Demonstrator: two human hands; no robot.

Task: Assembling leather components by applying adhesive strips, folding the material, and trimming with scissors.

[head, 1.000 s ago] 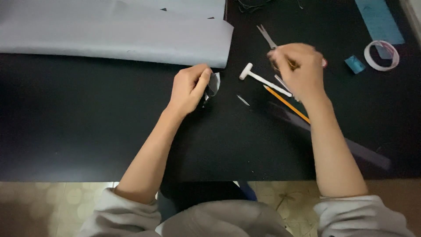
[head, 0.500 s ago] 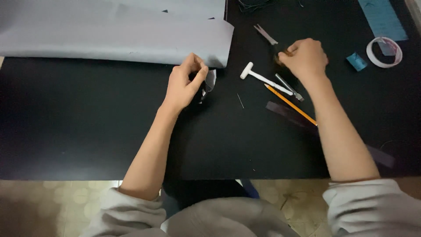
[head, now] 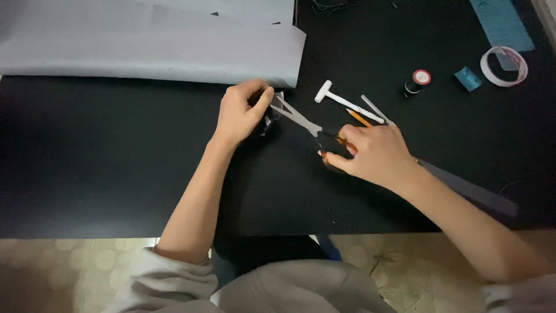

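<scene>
The left hand [head: 242, 113] is resting on the black table [head: 104, 168], fingers curled and pinching a small dark and pale piece of material [head: 271, 116] between thumb and fingertips; the piece is lying just below the lower right corner of a large grey sheet [head: 150, 49] that is spreading across the upper left of the table. The right hand [head: 370, 155] is closed around the dark handles of a pair of scissors [head: 301, 119], with the fingers threaded through the loops. The silver blades are parted a little and pointing up and left, their tips reaching the pinched piece beside the left thumb; whether the blades are actually biting into it cannot be told from this view. Just beyond the right hand, a small white hammer-shaped tool [head: 344, 101] is lying diagonally, with an orange pencil [head: 360, 118] and a slim pale tool [head: 376, 110] close beside it, both partly hidden by the knuckles. A long dark ruler [head: 469, 190] is running out from under the right wrist toward the lower right. Farther off, well apart from both hands, a small spool with a red top [head: 418, 81], a small blue block [head: 467, 78], a ring of clear tape [head: 505, 65] and a blue strip [head: 501, 23] are sitting along the upper right of the table. Grey sleeves are showing at the bottom edge.
</scene>
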